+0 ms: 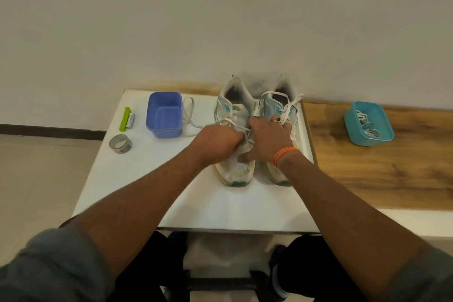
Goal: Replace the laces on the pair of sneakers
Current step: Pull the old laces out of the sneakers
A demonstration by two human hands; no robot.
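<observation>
Two white and teal sneakers stand side by side on the white table (147,179), toes toward me. My left hand (217,141) is curled over the left sneaker (235,167) and pinches its white lace (188,115), which trails off to the left behind the blue tub. My right hand (267,140) lies across both shoes, thumb pressing the left sneaker's toe and fingers reaching onto the right sneaker (277,103). The right sneaker's lace (291,103) is loose at the collar. Whether the right hand's fingers hold a lace is hidden.
A blue-violet tub (164,115) stands left of the shoes. Further left lie a green-handled tool (126,119) and a tape roll (120,144). A teal tub (369,124) with white laces sits on the wooden surface (367,174) to the right. The wall is close behind.
</observation>
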